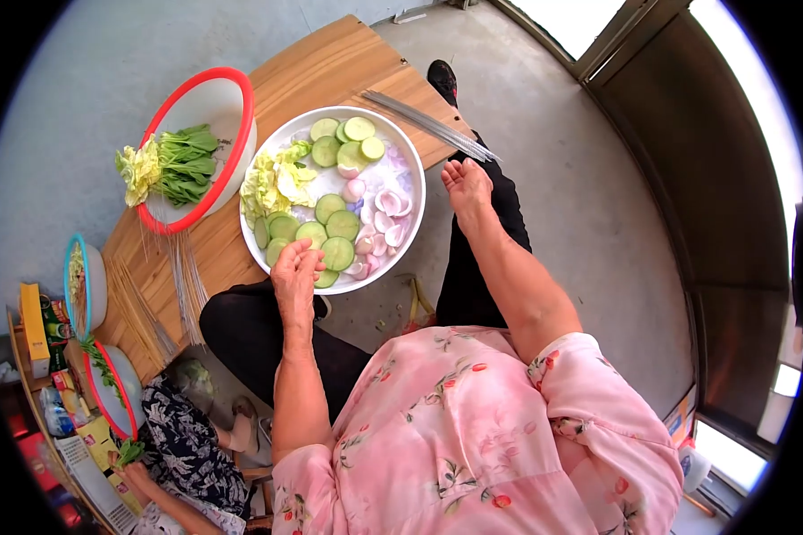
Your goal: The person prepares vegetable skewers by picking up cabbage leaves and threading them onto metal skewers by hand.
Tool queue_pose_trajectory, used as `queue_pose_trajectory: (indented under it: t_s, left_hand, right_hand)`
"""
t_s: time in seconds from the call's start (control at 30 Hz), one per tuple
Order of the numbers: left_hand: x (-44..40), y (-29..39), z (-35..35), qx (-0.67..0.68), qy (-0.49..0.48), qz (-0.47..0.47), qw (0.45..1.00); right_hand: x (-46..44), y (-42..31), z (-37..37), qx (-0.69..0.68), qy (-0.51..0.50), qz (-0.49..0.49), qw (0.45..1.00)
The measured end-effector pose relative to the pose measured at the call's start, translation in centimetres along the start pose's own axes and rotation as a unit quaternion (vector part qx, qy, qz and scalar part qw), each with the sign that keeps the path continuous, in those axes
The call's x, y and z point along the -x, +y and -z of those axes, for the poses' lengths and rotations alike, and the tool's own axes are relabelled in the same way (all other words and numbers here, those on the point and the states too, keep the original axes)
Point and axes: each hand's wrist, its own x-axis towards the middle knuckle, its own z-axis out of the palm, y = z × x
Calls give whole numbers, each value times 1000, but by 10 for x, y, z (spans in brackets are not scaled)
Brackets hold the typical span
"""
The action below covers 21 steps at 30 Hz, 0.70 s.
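Observation:
A round white tray (418,217) sits partly on the wooden table and overhangs its edge above my lap. In it lie green squash or cucumber slices (342,224), pink onion layers (389,202) and pale yellow-green leaves (292,185). My left hand (296,269) is over the tray's near rim, fingers bent together beside a round slice (312,234); whether anything is pinched there is hidden. By the tips of a bundle of thin metal skewers (428,122), my right hand (468,185) has its fingers curled in. I cannot make out whether it holds one.
A red-rimmed bowl (246,134) with leafy greens (186,165) stands tilted in view on the wooden table (317,67). More skewers (186,285) lie left. A co-worker's hand (132,477) holds greens at lower left, near a second red-rimmed bowl (132,383) and a blue-rimmed bowl (96,290).

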Motion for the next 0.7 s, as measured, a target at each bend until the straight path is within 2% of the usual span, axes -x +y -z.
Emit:
queue_pose_trajectory:
  t_s: [0.23, 0.33, 0.63, 0.7]
  left_hand:
    - [-3, -3, -11, -16, -16, 26, 999]
    - [-2, -6, -14, -27, -22, 27, 999]
    - [7, 4, -23, -18, -8, 23, 1000]
    - [9, -2, -30, -13, -8, 18, 1000]
  right_hand:
    - [-15, -5, -4, -31, 9, -27, 999]
    - [-21, -7, -3, -47, -24, -34, 998]
    - [-6, -13, -1, 5, -45, -13, 999]
    - [1, -13, 0, 11, -11, 0, 1000]
